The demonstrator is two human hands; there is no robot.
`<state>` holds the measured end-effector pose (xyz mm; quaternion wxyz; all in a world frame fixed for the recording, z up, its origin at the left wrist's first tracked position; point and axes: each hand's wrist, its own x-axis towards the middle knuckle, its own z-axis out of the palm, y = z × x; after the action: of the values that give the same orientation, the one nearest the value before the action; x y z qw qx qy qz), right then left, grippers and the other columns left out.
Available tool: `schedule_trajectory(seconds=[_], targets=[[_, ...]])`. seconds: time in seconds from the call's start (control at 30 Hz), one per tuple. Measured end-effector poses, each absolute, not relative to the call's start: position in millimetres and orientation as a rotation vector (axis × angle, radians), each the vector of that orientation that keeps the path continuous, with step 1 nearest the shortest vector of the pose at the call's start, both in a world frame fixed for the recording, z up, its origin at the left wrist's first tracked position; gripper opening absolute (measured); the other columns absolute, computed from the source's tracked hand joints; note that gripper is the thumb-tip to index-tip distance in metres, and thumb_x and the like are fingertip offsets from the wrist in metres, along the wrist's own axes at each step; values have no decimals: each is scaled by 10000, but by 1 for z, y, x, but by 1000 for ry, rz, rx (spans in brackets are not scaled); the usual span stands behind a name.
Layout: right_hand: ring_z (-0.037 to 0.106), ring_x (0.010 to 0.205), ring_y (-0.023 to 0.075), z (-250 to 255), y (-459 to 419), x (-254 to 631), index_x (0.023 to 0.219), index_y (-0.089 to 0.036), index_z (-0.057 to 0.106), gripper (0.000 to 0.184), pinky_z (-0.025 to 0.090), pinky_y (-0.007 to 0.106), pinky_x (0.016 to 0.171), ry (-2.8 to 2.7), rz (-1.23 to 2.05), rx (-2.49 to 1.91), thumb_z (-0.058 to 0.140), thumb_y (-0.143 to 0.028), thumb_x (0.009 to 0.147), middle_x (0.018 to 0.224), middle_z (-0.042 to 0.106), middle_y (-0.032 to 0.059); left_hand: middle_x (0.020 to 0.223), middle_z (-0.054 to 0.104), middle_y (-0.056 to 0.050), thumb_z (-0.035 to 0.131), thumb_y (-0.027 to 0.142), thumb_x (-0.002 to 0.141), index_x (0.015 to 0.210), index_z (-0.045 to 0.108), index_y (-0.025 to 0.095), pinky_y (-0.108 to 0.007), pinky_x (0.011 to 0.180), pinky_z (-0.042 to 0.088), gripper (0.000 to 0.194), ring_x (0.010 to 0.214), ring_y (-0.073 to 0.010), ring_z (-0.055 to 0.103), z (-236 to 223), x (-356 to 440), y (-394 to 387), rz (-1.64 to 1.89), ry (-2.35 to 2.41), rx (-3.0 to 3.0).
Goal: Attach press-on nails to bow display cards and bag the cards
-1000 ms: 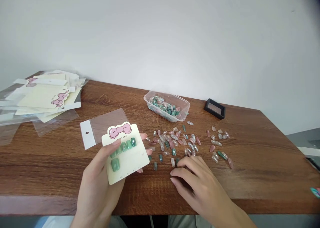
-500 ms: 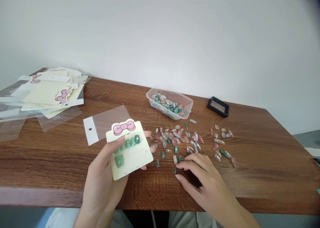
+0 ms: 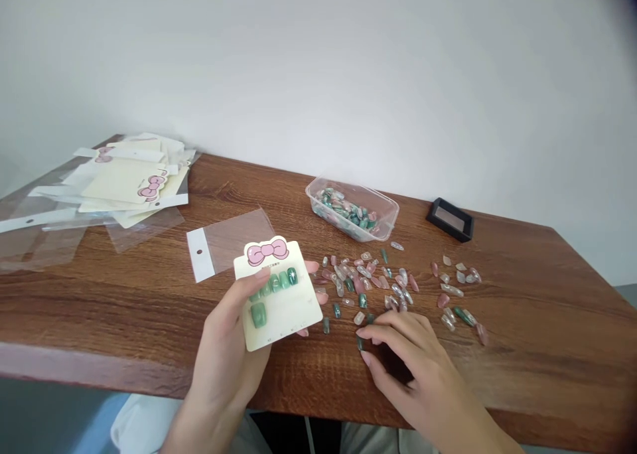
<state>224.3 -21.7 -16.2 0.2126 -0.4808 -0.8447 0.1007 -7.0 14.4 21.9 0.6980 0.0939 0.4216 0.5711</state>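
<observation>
The left hand point(image 3: 223, 334) grasps a cream card point(image 3: 291, 324) with a pink bow and green false nails point(image 3: 273, 285) on it, above the wooden table point(image 3: 522, 354). The right hand point(image 3: 413, 368) is curled among loose false nails point(image 3: 362, 301) on the table, and I cannot tell if it holds one. A clear plastic bag point(image 3: 233, 238) lies near the card.

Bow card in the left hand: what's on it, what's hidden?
Green press-on nails sit on the cream card, below a pink bow. Its left edge lies under the left hand; the card's back is hidden.
</observation>
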Motion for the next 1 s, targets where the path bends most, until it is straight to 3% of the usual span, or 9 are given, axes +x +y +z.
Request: schedule_trajectory(seconds=[0.1,0.3,0.53,0.77,0.9,1.0], targets=[[642,856,211,-21,-22,229,1052,-254,623,160,523,367,776,-2361,262,-1328,595,-162,924,943,662,42,1029,793,-166,589,239,867,1414,501,128,-278,489,550,565,765,-327,777,20,-7,15,1278,895,225],[643,841,199,-24,-18,232,1064,-270,609,154,540,329,734,-2383,309,-1266,619,-195,929,938,649,41,1074,777,-189,572,275,909,1159,633,90,-272,493,546,317,790,-326,774,14,-9,16,1241,793,253],[655,785,169,12,-2,199,1061,-278,612,179,544,271,656,-2288,460,-1107,608,-165,922,900,652,29,1058,780,-156,605,289,899,1324,556,118,-284,519,555,460,791,-303,772,10,-9,16,1218,753,279],[660,861,188,34,23,149,972,-252,668,133,542,322,770,-2259,488,-968,620,-142,914,920,690,35,912,782,-81,708,296,832,978,733,127,-309,764,556,226,901,-258,731,4,-7,15,1269,769,226],[651,871,175,32,29,138,964,-228,665,171,513,327,805,-2284,527,-935,622,-83,884,917,677,20,781,750,-18,766,287,782,833,733,162,-266,737,529,138,796,-189,700,3,-7,15,1310,762,179],[640,879,164,30,31,138,962,-219,658,165,491,328,840,-2307,560,-953,633,-79,877,938,666,13,807,761,-14,754,253,796,811,741,155,-226,714,523,100,752,-138,673,4,-6,15,1320,741,164]])
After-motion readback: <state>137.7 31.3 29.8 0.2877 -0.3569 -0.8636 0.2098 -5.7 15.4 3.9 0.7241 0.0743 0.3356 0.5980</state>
